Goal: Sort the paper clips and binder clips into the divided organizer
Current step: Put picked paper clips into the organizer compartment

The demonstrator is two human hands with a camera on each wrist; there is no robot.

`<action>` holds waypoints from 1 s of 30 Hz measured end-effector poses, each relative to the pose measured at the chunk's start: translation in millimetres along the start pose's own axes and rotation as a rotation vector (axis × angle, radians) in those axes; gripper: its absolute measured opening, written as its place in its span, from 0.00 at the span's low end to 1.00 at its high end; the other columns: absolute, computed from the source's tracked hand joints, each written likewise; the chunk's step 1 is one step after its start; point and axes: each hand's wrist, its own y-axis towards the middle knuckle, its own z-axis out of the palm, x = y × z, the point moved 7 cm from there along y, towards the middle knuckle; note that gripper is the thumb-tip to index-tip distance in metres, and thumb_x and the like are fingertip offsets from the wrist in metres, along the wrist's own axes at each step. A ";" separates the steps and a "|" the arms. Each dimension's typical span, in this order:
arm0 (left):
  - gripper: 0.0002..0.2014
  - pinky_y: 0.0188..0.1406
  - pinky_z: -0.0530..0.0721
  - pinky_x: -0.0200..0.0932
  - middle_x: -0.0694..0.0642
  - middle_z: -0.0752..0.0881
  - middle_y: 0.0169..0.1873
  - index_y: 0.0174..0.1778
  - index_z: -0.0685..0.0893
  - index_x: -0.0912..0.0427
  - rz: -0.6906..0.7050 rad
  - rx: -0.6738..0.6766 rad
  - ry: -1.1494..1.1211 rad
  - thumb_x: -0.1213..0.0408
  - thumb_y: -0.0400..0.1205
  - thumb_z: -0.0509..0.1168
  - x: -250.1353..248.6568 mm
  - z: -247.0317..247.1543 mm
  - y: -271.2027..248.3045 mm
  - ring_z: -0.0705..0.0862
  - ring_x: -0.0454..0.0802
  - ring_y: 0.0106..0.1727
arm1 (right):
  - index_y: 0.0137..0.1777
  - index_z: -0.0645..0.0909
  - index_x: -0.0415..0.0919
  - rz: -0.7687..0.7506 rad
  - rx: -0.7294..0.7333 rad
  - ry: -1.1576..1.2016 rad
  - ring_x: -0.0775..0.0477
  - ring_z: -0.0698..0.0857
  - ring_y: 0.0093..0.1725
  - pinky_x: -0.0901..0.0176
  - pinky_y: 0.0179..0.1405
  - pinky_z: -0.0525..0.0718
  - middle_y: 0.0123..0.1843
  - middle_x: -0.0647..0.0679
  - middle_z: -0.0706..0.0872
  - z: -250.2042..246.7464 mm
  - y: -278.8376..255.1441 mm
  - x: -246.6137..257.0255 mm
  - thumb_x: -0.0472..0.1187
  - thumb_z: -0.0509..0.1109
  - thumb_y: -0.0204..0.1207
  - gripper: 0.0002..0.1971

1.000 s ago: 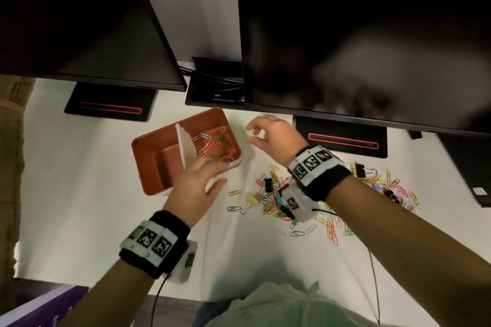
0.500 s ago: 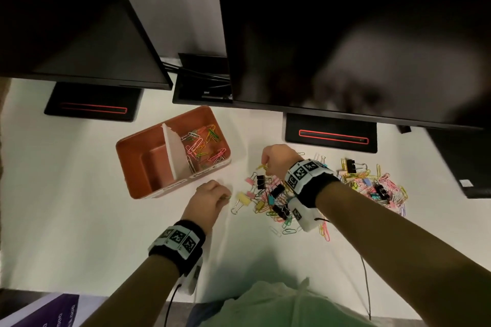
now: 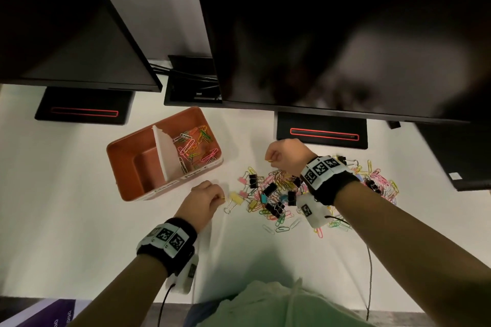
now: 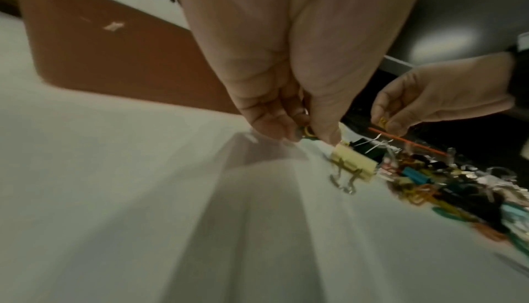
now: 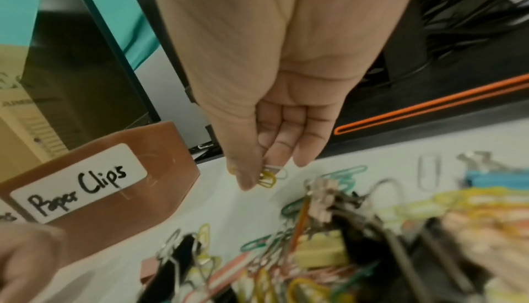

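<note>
— What have your hands got?
— My left hand (image 3: pixel 203 198) pinches a yellow paper clip (image 4: pixel 308 132) low over the table, just beside the yellow binder clip (image 3: pixel 236 198). My right hand (image 3: pixel 285 154) pinches another yellow clip (image 5: pixel 267 179) beyond the pile (image 3: pixel 276 194).
— And the organizer (image 3: pixel 127 167)?
— Just left of both.

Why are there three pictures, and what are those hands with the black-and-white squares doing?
No machine here: a person wears three cameras. The big picture comes from the head, looking down at a white desk. The other two come from cameras strapped to each wrist, looking along the fingers. The squares are markers on the wristbands.

On the desk is a pile of clips, colourful paper clips mixed with binder clips, and an orange organizer with a white divider. Paper clips already lie in its right part.

The left hand pinches small paper clips beside a yellow binder clip. The right hand pinches a yellow paper clip.
</note>
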 end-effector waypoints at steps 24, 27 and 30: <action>0.03 0.40 0.85 0.53 0.57 0.81 0.41 0.43 0.85 0.59 0.061 -0.047 0.168 0.65 0.76 0.69 -57.5 48.3 4.6 0.82 0.56 0.37 | 0.58 0.81 0.42 -0.107 0.160 -0.379 0.42 0.79 0.59 0.52 0.60 0.80 0.59 0.43 0.82 40.1 -14.7 -0.2 0.35 0.66 0.78 0.11; 0.04 0.43 0.83 0.55 0.57 0.81 0.43 0.44 0.85 0.59 0.048 -0.043 0.177 0.65 0.77 0.67 -55.0 50.3 5.2 0.81 0.56 0.41 | 0.57 0.82 0.41 -0.113 0.179 -0.388 0.42 0.78 0.60 0.53 0.60 0.79 0.58 0.43 0.82 39.3 -15.6 0.4 0.37 0.66 0.78 0.09; 0.04 0.44 0.83 0.51 0.57 0.81 0.43 0.44 0.85 0.61 0.065 -0.068 0.122 0.65 0.77 0.67 -55.0 47.3 2.8 0.81 0.56 0.40 | 0.56 0.83 0.40 -0.131 0.208 -0.373 0.41 0.79 0.58 0.51 0.60 0.80 0.59 0.43 0.80 39.1 -19.6 0.7 0.38 0.67 0.78 0.09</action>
